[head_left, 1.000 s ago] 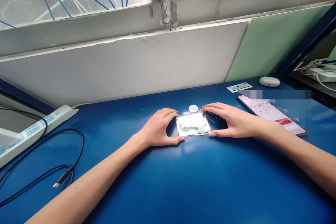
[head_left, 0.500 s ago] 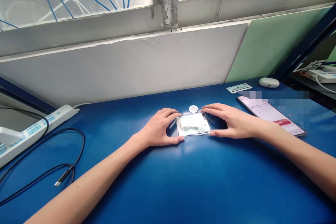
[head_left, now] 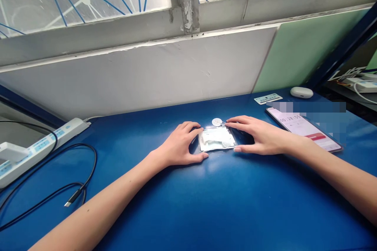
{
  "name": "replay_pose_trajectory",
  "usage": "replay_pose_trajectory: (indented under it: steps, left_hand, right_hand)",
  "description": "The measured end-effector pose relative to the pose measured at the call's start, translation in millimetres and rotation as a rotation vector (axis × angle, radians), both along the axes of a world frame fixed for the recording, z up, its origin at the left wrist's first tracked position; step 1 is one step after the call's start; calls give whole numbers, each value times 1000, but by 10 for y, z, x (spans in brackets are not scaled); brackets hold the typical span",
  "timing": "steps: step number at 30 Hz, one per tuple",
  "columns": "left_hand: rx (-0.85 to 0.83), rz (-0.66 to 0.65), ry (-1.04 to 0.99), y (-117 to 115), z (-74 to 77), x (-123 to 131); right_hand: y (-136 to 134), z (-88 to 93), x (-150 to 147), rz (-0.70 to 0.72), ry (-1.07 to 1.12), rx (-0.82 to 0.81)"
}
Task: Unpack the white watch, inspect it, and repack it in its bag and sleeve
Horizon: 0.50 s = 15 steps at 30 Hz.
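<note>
A small clear plastic pouch point(head_left: 217, 139) with something white inside lies flat on the blue table point(head_left: 188, 204). Just beyond its far edge is a round white tag point(head_left: 217, 122) with a printed pattern. My left hand point(head_left: 184, 143) rests at the pouch's left side, thumb and fingers spread around that edge. On the opposite side, my right hand point(head_left: 256, 135) has its forefinger by the far right corner, close to the tag, and its thumb by the near right corner. Both hands look open. Whether the fingertips press on the pouch or only lie beside it, I cannot tell.
To the right lie a phone point(head_left: 306, 129) showing a timer, a printed card point(head_left: 268, 99) and a white earbud case point(head_left: 301, 92). A white power strip point(head_left: 44, 145) and a black cable point(head_left: 94, 160) occupy the left. A pale wall panel point(head_left: 147, 74) borders the table's back.
My left hand has shifted very slightly, its thumb a little to the right. The right hand and the pouch stay almost where they were. The view has tilted a touch.
</note>
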State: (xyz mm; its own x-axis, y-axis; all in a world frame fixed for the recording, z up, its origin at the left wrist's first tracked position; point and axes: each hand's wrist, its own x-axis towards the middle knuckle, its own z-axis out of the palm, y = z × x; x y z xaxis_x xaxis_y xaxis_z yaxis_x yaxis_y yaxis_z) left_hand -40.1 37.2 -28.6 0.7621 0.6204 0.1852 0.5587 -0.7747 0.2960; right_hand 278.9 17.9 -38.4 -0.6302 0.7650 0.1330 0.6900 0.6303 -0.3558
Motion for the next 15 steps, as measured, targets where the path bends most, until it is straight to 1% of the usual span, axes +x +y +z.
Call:
replay_pose_trajectory:
  steps: [5,9,13,15]
  left_hand:
    - [29,14,31,-18,-13,16]
    - [25,7,7,-5,-19,9]
    - [22,-7,-18,4,-33,-5]
    - [24,-10,-24,4,-40,-5]
  right_hand:
    - [5,-13,-12,10,-9,23]
    - [-16,-28,-75,5,-3,95]
    - [-59,-51,-164,13,132,249]
    - [-85,-51,-211,39,211,289]
